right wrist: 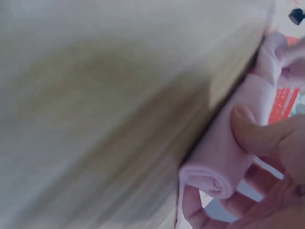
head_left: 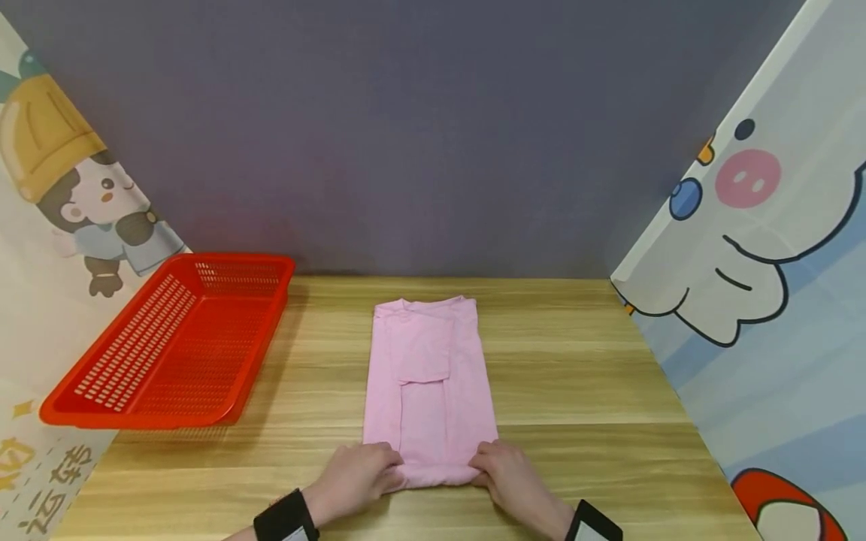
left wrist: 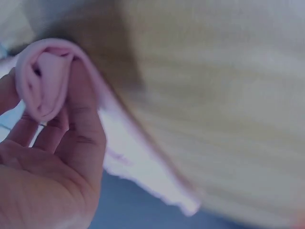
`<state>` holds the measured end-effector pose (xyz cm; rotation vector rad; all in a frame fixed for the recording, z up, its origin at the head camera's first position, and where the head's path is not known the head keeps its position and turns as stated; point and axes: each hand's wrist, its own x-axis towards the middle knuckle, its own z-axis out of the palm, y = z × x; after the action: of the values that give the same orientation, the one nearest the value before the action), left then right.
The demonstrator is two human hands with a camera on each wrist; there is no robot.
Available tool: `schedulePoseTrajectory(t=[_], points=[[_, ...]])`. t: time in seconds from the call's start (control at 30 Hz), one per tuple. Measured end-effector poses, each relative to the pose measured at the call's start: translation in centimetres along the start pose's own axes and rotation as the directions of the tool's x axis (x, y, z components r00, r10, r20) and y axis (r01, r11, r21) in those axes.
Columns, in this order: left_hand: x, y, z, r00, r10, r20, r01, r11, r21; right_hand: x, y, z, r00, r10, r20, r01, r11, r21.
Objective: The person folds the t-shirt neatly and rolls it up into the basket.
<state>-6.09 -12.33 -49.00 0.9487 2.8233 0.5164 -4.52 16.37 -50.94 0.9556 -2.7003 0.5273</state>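
Note:
A pink T-shirt lies on the table with its sides and sleeves folded inward and its neckline at the far end. Its near end is rolled into a thick roll, whose coiled layers show at the end in both wrist views. My left hand grips the left end of the roll, thumb on one side and fingers curled round the other. At the right end, my right hand grips the roll the same way, its thumb pressed along the cloth.
A red plastic basket with perforated sides stands on the left of the wooden table. A dark grey panel rises behind the table. Cartoon-printed sheets flank it on the left and right.

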Motion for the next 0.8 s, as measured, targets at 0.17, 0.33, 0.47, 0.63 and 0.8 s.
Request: schedulePoseTrajectory(t=[0.17, 0.33, 0.47, 0.63, 0.8], points=[[-1.0, 1.5, 0.8, 0.995, 0.068, -0.068, -0.041, 0.939, 0.340, 0.9, 0.4, -0.9, 0.990, 0.021, 0.140, -0.038, 0.992, 0.121], [-1.4, 1.8, 2.3, 0.961, 0.194, -0.197, -0.057, 0.835, 0.547, 1.7, 0.9, -1.5, 0.952, 0.084, 0.294, -0.161, 0.955, 0.251], [-1.4, 1.8, 3.4, 0.944, 0.232, -0.232, -0.041, 0.784, 0.619, 2.1, 1.2, -1.7, 0.929, 0.102, 0.357, -0.207, 0.940, 0.272], [-1.4, 1.8, 3.8, 0.946, 0.222, -0.236, -0.028, 0.781, 0.624, 2.3, 1.1, -1.8, 0.922, 0.093, 0.376, -0.202, 0.943, 0.262], [-1.1, 1.7, 3.8, 0.929, 0.227, -0.293, -0.002, 0.793, 0.609, 2.2, 1.2, -1.9, 0.920, 0.102, 0.378, -0.220, 0.933, 0.285]])
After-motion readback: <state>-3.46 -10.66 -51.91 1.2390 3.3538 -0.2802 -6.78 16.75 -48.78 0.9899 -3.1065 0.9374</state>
